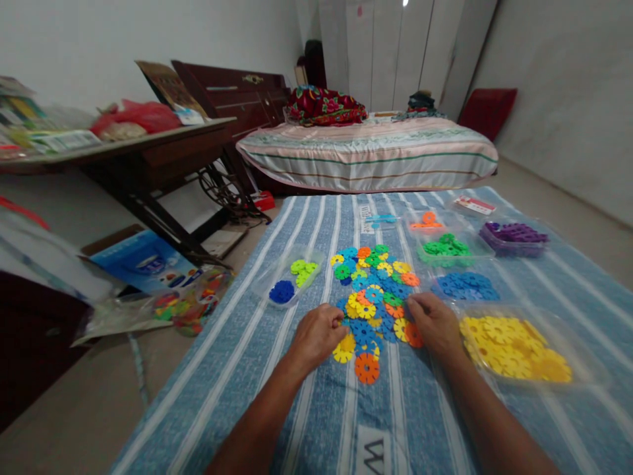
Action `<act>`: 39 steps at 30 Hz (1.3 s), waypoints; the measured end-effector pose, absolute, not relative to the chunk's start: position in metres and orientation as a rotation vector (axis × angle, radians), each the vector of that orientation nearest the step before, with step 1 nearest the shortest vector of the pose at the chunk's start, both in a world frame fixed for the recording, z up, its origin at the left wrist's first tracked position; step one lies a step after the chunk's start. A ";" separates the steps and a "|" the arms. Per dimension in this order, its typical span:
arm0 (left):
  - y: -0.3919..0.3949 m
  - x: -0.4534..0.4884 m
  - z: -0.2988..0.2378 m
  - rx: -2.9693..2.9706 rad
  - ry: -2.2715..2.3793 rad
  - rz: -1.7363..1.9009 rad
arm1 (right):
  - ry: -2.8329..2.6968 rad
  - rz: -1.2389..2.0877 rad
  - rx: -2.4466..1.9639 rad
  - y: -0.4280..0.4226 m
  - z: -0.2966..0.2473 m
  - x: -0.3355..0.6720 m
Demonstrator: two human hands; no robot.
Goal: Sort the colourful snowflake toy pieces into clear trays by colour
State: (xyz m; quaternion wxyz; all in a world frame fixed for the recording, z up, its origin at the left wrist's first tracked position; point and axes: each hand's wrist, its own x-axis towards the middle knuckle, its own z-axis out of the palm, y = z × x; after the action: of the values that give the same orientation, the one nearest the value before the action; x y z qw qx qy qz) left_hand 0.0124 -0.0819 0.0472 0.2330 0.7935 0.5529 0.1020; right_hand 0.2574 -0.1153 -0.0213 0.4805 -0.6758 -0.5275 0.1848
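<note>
A loose pile of coloured plastic snowflake discs (374,293) lies on a blue striped cloth (277,369). My left hand (319,335) rests at the pile's near left edge, fingers curled onto blue and yellow discs. My right hand (435,323) sits at the pile's right edge, fingers bent and pinching at an orange disc. What either hand actually grips is hidden by the fingers. An orange disc (366,367) lies nearest to me.
Clear trays hold sorted discs: yellow (517,348), blue (463,285), green (445,247), purple (514,235), orange (426,222), and a blue and lime tray (291,280). A bed (368,155) stands beyond; a sewing table (128,155) and a bag of discs (190,305) are at left.
</note>
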 end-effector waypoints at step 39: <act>-0.049 0.027 0.070 1.260 1.378 0.851 | -1.292 0.425 -1.633 -0.114 -0.016 0.254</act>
State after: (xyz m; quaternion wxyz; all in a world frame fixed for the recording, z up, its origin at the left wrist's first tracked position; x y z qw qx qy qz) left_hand 0.0270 -0.0487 0.0700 0.5182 0.5252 0.5743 0.3546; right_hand 0.2540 -0.1139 -0.0160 0.4869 -0.6712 -0.5310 0.1746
